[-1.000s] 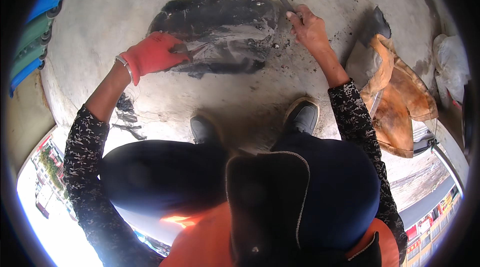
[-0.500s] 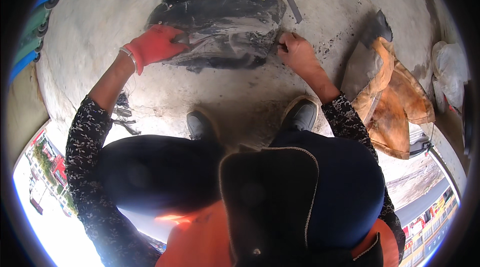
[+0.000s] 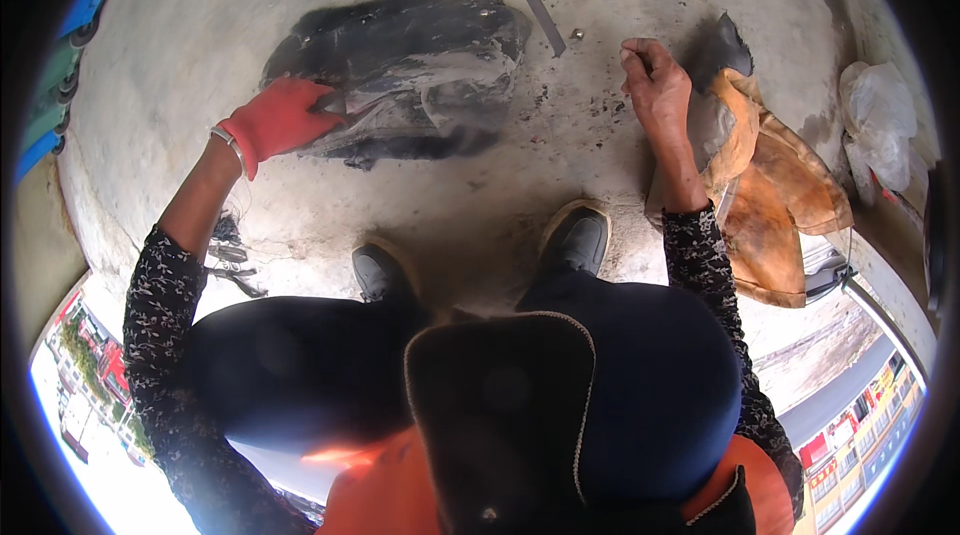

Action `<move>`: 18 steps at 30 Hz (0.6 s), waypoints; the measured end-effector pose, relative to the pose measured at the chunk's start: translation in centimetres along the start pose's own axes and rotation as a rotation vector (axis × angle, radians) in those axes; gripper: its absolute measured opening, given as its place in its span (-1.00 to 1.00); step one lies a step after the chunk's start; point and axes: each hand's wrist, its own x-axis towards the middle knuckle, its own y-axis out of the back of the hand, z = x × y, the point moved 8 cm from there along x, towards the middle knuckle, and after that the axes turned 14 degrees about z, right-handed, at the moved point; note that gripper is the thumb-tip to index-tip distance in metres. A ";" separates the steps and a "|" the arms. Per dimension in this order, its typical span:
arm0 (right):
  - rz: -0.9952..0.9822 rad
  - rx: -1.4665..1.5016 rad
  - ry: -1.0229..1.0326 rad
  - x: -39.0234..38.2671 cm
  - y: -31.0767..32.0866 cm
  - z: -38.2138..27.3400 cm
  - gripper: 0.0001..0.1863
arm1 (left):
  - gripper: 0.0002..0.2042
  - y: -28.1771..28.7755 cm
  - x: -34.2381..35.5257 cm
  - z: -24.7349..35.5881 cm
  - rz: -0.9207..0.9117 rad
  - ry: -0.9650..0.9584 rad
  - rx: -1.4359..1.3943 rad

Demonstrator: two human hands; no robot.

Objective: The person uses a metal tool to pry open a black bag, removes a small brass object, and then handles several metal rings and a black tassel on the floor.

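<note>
A black, scuffed sheet [image 3: 400, 30] with grey smears lies flat on the concrete floor in front of me. My left hand [image 3: 277, 122], in a red glove, rests at its lower left edge. Its thumb and fingers close around something dark that I cannot make out. To the right of the sheet, my bare right hand [image 3: 657, 85] hovers apart from it with fingertips pinched together; whatever they hold is too small to tell. Between that hand and the sheet lie a dark flat strip [image 3: 545, 23] and a small shiny piece [image 3: 577, 35].
Black crumbs are scattered right of the sheet. A brown stained leather piece [image 3: 775, 215] lies at the right, near a clear plastic bag [image 3: 885, 120]. My shoes [image 3: 577, 243] stand below the sheet. Dark scraps [image 3: 230, 253] lie beside my left forearm.
My right hand has moved away from the sheet's right edge, out to the right. A small shiny piece now shows beside the strip. My gloved left hand stays at the sheet.
</note>
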 end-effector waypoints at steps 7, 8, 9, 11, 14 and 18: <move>0.032 -0.129 0.366 1.1 -2.9 0.4 -0.84 | -0.57 -0.2 0.1 -0.1 0.022 -0.016 0.003; 0.023 -0.137 0.401 1.2 -3.5 0.1 -0.84 | -0.58 -0.2 0.2 0.0 0.012 -0.017 0.005; 0.014 -0.145 0.437 1.6 -4.3 0.0 -0.84 | -0.59 -0.5 0.4 -0.2 -0.014 -0.007 -0.004; -0.040 -0.103 0.422 1.6 -5.7 -0.7 -0.86 | -0.61 -0.6 0.4 -0.1 -0.013 -0.020 -0.007; -0.026 -0.201 0.489 1.9 -7.2 -0.6 -0.87 | -0.63 -0.2 0.2 0.2 0.037 -0.068 -0.003; -0.110 -0.250 0.460 2.5 -7.5 0.3 -0.86 | -0.64 -0.4 0.1 -0.2 -0.005 -0.032 -0.010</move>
